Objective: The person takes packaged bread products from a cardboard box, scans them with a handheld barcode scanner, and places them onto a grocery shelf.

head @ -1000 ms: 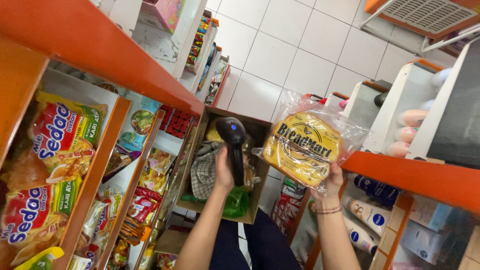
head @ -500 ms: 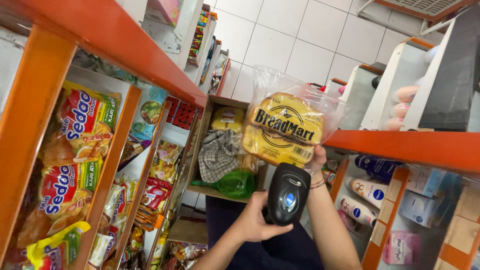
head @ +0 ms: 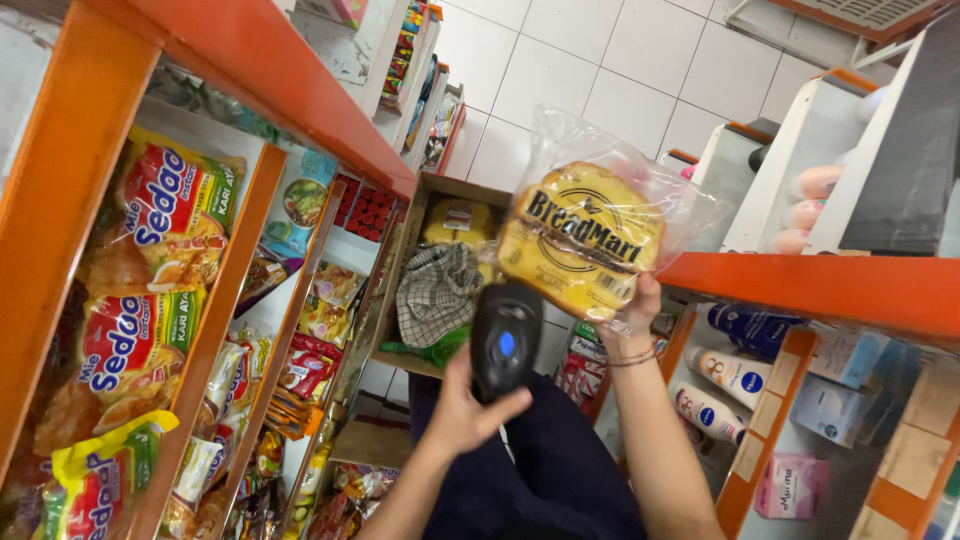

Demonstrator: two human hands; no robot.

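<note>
Between orange shelves, the left hand wraps its fingers around a black scanner; the right hand pinches a bagged bread.

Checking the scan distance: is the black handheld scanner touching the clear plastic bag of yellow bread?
Cannot tell. In the head view the black handheld scanner in the left hand overlaps the lower edge of the clear plastic bag of yellow bread, so no gap or contact shows.

Narrow aisle: I've open room over the tiled floor, hemmed by orange shelves and cardboard box.
</note>
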